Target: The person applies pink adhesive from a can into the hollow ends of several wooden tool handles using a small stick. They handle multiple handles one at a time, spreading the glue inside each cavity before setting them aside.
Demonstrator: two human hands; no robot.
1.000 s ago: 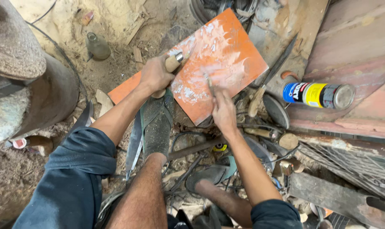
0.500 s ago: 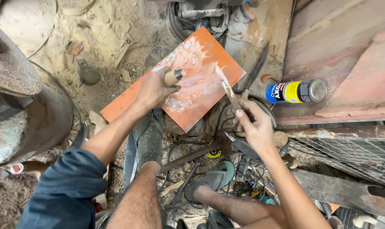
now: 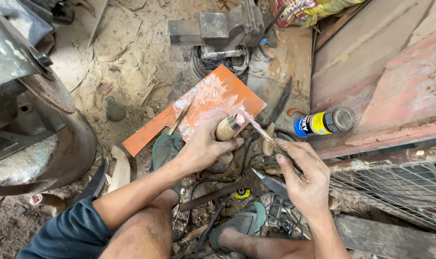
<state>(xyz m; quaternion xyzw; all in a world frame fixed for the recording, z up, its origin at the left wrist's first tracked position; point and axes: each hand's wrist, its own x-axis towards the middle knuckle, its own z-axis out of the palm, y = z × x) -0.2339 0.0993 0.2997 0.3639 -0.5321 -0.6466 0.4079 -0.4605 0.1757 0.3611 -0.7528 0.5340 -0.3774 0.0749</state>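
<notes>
While my left hand (image 3: 206, 146) wraps round the pale wooden handle with its metal collar (image 3: 226, 128), my right hand (image 3: 304, 180) pinches the far end of the thin, paste-smeared metal tang (image 3: 256, 127) that sticks out of it, both held just above the cluttered dirt floor (image 3: 131, 62). I judge the smear could make my fingertips slip along the metal and nick them, or let the tang twist loose in the collar. The dark knife blade (image 3: 281, 101) and another blade (image 3: 270, 182) lie near my hands and bare feet, so a jerk could meet an edge. The orange flat board with white smears (image 3: 203, 103) lies just behind the handle. A cylindrical can with a blue, yellow and black label (image 3: 323, 122) lies on its side to the right; a red-and-yellow printed bag (image 3: 314, 7) sits at the top.
</notes>
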